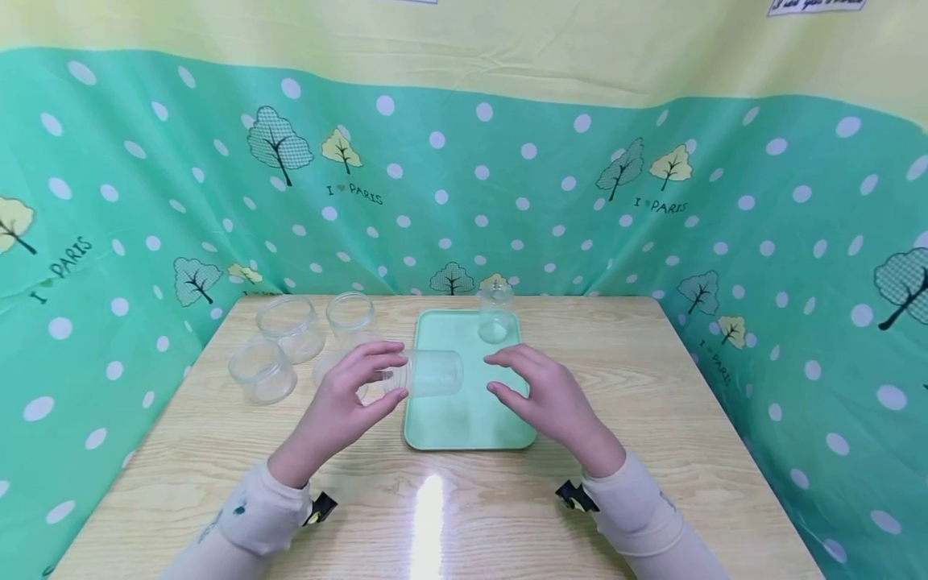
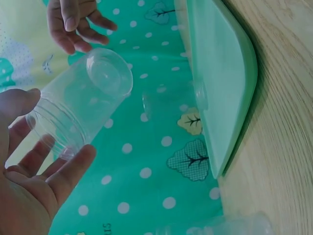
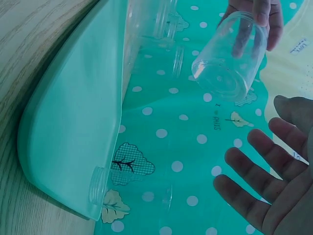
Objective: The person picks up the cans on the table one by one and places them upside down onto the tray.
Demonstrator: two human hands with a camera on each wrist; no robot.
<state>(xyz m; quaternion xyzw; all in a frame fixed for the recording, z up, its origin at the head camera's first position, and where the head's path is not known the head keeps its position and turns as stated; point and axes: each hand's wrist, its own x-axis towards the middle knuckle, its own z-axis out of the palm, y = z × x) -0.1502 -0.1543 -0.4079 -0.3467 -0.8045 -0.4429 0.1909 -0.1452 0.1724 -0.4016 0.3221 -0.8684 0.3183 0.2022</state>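
Note:
My left hand grips a clear plastic jar round its threaded mouth end, thumb on one side and fingers on the other. The jar is held sideways over the pale green tray, its round base pointing to the right. In the left wrist view, the ridged neck of the jar sits between thumb and fingers. My right hand is a short way off the jar's base, with its fingers spread and nothing in them. In the right wrist view, a gap shows between the fingers and the jar.
Another clear jar stands at the far right corner of the tray. Several clear jars, such as a wide one and a smaller one, stand left of the tray on the wooden table. Patterned green cloth hangs round the table's back and sides.

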